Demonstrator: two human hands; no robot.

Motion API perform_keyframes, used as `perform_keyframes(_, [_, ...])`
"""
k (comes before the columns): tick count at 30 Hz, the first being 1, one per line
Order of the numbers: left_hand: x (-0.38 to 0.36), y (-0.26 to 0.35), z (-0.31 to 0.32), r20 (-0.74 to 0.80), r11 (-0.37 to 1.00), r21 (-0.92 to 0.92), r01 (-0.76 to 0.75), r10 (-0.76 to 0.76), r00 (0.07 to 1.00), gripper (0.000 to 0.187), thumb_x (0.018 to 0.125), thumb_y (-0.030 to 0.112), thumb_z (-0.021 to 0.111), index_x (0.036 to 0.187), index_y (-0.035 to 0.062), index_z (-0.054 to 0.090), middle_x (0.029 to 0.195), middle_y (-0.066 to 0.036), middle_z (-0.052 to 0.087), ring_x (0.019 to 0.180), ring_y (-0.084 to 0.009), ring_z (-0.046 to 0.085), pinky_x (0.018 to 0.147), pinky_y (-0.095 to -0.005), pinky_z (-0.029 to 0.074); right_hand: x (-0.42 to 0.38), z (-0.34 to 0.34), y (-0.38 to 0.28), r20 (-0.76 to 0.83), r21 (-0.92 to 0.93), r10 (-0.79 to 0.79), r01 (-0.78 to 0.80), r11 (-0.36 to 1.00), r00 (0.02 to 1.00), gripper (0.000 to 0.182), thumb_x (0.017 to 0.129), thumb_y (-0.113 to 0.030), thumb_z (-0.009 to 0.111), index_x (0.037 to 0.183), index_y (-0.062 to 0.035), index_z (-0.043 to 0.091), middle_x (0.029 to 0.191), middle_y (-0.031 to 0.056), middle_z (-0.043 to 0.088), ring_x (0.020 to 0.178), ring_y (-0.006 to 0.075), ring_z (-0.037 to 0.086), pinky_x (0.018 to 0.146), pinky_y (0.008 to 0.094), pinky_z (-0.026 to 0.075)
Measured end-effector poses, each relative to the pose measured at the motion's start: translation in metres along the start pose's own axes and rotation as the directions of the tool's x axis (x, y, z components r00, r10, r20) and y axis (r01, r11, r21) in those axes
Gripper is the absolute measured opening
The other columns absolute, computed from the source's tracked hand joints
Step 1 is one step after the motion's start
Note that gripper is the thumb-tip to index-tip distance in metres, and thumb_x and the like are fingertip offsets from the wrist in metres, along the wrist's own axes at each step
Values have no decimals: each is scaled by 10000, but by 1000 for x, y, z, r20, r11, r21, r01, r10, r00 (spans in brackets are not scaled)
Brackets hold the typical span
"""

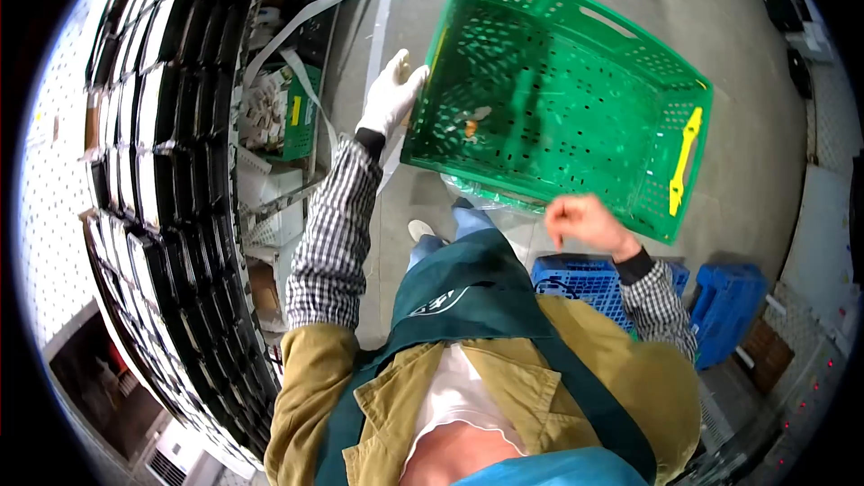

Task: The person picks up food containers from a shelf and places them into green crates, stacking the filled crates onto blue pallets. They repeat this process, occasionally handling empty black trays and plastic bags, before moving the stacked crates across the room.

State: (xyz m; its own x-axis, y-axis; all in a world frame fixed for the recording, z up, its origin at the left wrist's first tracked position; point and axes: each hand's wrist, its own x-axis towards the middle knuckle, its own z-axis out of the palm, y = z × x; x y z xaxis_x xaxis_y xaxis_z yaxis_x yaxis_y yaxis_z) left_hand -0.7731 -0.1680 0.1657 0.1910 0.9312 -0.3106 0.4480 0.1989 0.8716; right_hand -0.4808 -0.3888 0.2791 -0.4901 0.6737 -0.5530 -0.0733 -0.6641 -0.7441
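A person's gloved left hand [390,96] grips the side rim of a tilted green plastic crate [576,90], nearly empty but for scraps, while the bare right hand [583,219], loosely curled, holds nothing just below it.

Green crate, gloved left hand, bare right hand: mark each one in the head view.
green crate [576,99]: head view, on its perforated bottom.
left hand [390,99]: head view, on the back of the white glove, gripping the crate's edge.
right hand [583,219]: head view, on the knuckles, under the crate's near rim.
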Motion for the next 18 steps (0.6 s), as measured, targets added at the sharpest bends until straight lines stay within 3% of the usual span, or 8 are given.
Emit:
perform_keyframes(2, [35, 1, 18, 44, 978, 207, -35, 26, 999, 798, 798, 455, 646, 1360, -20, 338, 1333, -224, 441, 1239, -289, 445, 1021, -317, 351, -59, -39, 105, 6, -711, 69, -44, 702, 998, 156, 803, -88, 632, 912, 23, 618, 872, 176, 641, 767, 250, 635, 695, 328, 502])
perform_keyframes(3, [52, -8, 28, 63, 966, 232, -112, 100, 993, 774, 791, 469, 646, 1350, 15, 366, 1279, -200, 502, 1178, -288, 498, 978, -329, 386, -91, -44, 131, -272, -941, 206, -305, 146, 940, 236, 769, -139, 667, 928, 32, 634, 981, 250, 607, 900, 324, 613, 776, 347, 496])
perform_keyframes(4, [36, 44, 24, 148, 964, 253, -86, 49, 988, 638, 799, 402, 658, 1291, 50, 453, 1156, -152, 594, 1048, -263, 572, 901, -328, 426, -110, -58, 154, -454, -839, 159, -481, 255, 877, 342, 783, -212, 674, 1026, 17, 603, 1016, 209, 618, 964, 312, 601, 832, 366, 487])
perform_keyframes(5, [53, 32, 33, 187, 985, 143, -93, 66, 980, 535, 806, 343, 650, 1234, 58, 504, 1079, -136, 622, 977, -251, 589, 862, -326, 438, -113, -62, 153, -636, -250, 182, -423, 871, 750, 426, 780, -255, 681, 1095, 7, 562, 1039, 188, 610, 964, 307, 601, 842, 391, 486])
perform_keyframes(6, [67, 17, 39, 216, 996, 37, -84, 74, 973, 435, 812, 284, 642, 1178, 66, 554, 1003, -119, 649, 905, -238, 606, 822, -323, 449, -111, -63, 153, -690, 466, 340, 34, 884, 639, 514, 777, -297, 689, 1164, -3, 522, 1062, 167, 603, 964, 302, 601, 852, 415, 485])
perform_keyframes(7, [62, 36, 39, 178, 998, 54, 15, -24, 984, 302, 819, 175, 589, 1093, 47, 608, 945, -128, 657, 864, -217, 614, 791, -313, 458, -101, -62, 147, -684, 587, 363, 181, 789, 633, 497, 791, -282, 669, 1171, -4, 509, 1086, 171, 588, 979, 302, 589, 881, 424, 472])
perform_keyframes(9, [70, 17, 41, 118, 971, 224, -87, 62, 991, 324, 785, 120, 562, 1097, 45, 609, 879, -148, 660, 788, -211, 620, 728, -329, 472, -75, -66, 129, -655, 743, 404, 447, 499, 638, 465, 817, -251, 630, 1184, -5, 484, 1135, 179, 558, 1011, 302, 565, 939, 443, 446])
perform_keyframes(18, [-86, 63, 9, -102, 966, -243, -92, 69, 992, 414, 757, 24, 501, 1168, 8, 547, 926, -127, 637, 802, -182, 584, 731, -297, 466, -113, -129, 120, -848, 459, 190, 504, 732, 495, 273, 823, -113, 568, 1092, -76, 545, 1070, 88, 578, 965, 197, 560, 811, 365, 493])
